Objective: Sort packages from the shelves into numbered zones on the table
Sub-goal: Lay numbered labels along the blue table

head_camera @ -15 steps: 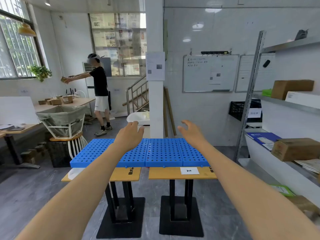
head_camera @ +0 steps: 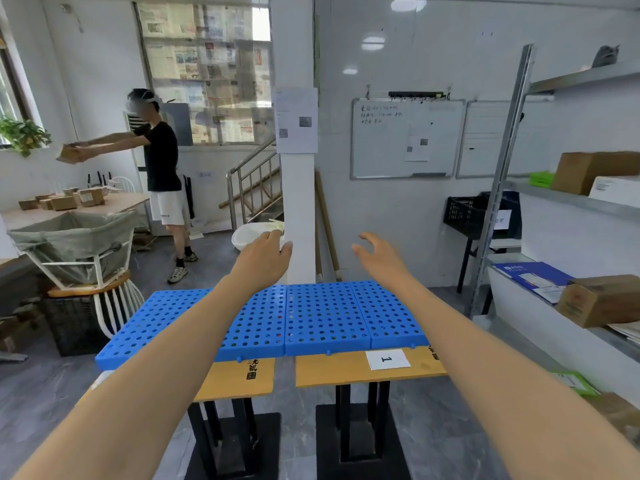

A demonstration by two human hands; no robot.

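**Sorting not yet begun: both hands empty above a bare tabletop**

Stretched forward over the tabletop (head_camera: pixel 349 374), with left hand (head_camera: pixel 263 256) and right hand (head_camera: pixel 382 258) both raised above the far edge of the blue perforated panels (head_camera: pixel 311 317). Fingers loosely spread on both hands, gripping nothing. No package anywhere on the blue panels or on the wooden edge in front; only a white label marked "1" (head_camera: pixel 388 359) on the right-hand section, just below the panels. Other zone numbers not visible from here.

Packages on the metal shelves (head_camera: pixel 568 199) to the right: a brown box (head_camera: pixel 602 301) and a blue envelope (head_camera: pixel 533 277) on the middle shelf, a larger brown carton (head_camera: pixel 588 171) with a white parcel (head_camera: pixel 614 190) and a small green item (head_camera: pixel 542 178) above, a green-edged parcel (head_camera: pixel 576 382) lower down. All well apart from both hands.

Judged from this: nothing sorted so far, whole job ahead. Probably next, a turn toward the shelves, a first pick, a check of its label, then placement in the matching zone.

Elsewhere, another person (head_camera: pixel 161 181) holding a box out at arm's length, unrelated to this tabletop.
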